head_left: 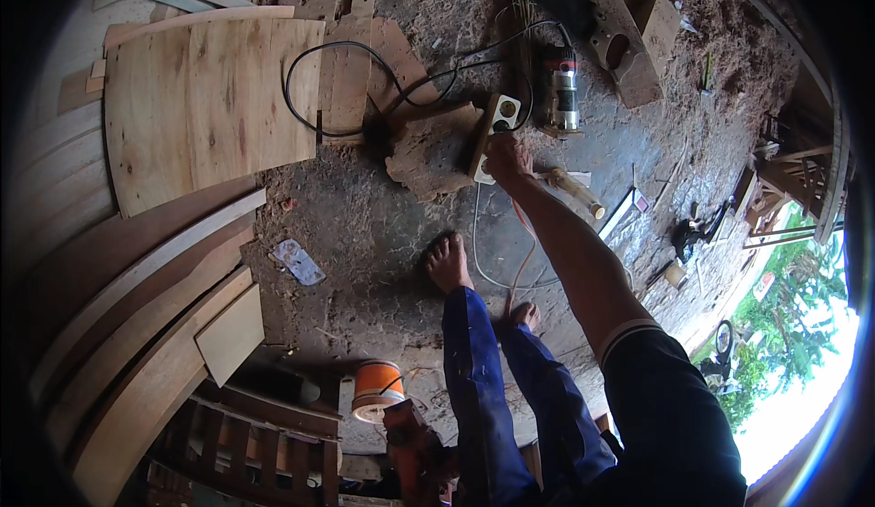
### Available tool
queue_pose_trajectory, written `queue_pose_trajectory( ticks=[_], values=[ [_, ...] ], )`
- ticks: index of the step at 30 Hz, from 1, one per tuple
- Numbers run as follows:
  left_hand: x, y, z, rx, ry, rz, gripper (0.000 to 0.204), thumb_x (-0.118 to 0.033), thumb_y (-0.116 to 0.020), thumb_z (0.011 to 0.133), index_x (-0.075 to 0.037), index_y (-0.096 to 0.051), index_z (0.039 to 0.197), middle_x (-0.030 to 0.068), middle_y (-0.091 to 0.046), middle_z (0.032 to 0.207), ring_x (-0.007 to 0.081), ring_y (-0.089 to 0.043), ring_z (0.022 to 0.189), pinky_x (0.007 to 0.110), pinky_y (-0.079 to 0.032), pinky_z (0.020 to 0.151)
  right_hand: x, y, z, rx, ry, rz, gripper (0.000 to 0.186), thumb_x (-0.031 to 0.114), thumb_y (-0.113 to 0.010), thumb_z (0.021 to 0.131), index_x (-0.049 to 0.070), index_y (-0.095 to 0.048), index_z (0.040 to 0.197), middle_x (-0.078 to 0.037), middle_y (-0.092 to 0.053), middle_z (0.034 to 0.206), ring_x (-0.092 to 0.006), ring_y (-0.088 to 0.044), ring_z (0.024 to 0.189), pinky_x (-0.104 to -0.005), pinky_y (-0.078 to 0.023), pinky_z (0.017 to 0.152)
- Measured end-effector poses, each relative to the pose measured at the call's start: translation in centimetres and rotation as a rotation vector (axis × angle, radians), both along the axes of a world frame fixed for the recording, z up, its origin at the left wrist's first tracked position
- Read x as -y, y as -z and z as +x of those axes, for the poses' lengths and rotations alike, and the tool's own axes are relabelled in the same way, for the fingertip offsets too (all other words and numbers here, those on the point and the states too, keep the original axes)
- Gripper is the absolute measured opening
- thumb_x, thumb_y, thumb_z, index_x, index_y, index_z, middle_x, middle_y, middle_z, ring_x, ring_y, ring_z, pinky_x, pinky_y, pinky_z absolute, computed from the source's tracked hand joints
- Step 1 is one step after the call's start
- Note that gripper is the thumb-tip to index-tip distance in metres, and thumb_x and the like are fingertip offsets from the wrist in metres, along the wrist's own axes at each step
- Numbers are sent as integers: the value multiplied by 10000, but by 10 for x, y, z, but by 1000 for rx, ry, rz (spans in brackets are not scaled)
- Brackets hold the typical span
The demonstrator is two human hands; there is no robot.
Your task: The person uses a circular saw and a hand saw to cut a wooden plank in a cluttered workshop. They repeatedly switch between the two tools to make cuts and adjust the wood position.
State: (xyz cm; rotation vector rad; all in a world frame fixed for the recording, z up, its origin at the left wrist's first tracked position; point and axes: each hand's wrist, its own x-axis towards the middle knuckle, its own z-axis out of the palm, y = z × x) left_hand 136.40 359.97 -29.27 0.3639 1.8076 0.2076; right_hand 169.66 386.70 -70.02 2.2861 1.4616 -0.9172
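Left hand: out of my sight; I cannot tell its grip.
Stacked boards: long, pale brown planks [137, 420], piled along the floor's left edge.
Panel: a broad, pale sheet of knotted wood [205, 110], lying over other timber toward the floor's upper left corner.
Slip: a small, pale, rounded rectangle [298, 263], on the floor just right of the boards.
Cable: a thin black cord [339, 44], looped over the panel's right edge and running to the top of the power tool.
Bucket: an orange and white round container [376, 388], near the floor's lower edge.
Brown piece: a flat, ragged-edged slab [433, 151], just left of the power strip.
Power strip: a white, oblong socket block [501, 110], on the floor between slab and tool, a dark plug near its middle.
Right hand: bare [510, 159], reaching down onto the strip's near end; its fingertips are hidden, so whether it grips strip or plug I cannot tell.
Power tool: a silver and black cylinder with a red band [565, 97], upright just right of the strip.
Rod: a short, yellowish cylinder [578, 194], lying beside the forearm.
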Motion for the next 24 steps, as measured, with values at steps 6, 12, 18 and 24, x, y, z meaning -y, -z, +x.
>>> queue_pose_trajectory(
  ticks=[6, 12, 18, 24],
  values=[
    [20, -6, -5, -15, 278, 140, 366, -316, -613, 968, -46, -645, 1213, 162, -628, 1168, 314, -611, 1029, 452, -470, 936, 26, -55, -14, -90, 181, 124, 764, 261, -759, 822, 143, -372, 1470, -214, -525, 1283, -401, -613, 1149, -518, -538, 888],
    [11, -54, 9, -192, 807, 450, 393, -337, -604, 970, -47, -661, 1230, 184, -639, 1213, 342, -618, 1076, 474, -464, 986, 154, -217, -66, -616, 138, 331, 638, 249, -650, 882, 127, -427, 1467, -201, -537, 1363, -412, -575, 1212, -506, -520, 965],
    [-40, -151, 74, 129, 861, 562, 452, -365, -563, 992, -27, -607, 1290, 188, -610, 1263, 328, -594, 1140, 460, -457, 1009, 289, -413, -90, -927, 130, 266, 550, 314, -579, 973, 49, -475, 1443, -203, -684, 1137, -390, -671, 1044, -462, -546, 876],
    [-20, -231, 191, 210, 890, 634, 556, -433, -524, 1008, 0, -534, 1356, 192, -565, 1333, 305, -561, 1207, 431, -453, 1028, 327, -533, -43, -1364, 221, 208, 615, 165, -604, 988, 45, -350, 1535, -223, -609, 1322, -326, -626, 1194, -407, -504, 966]
  ],
)
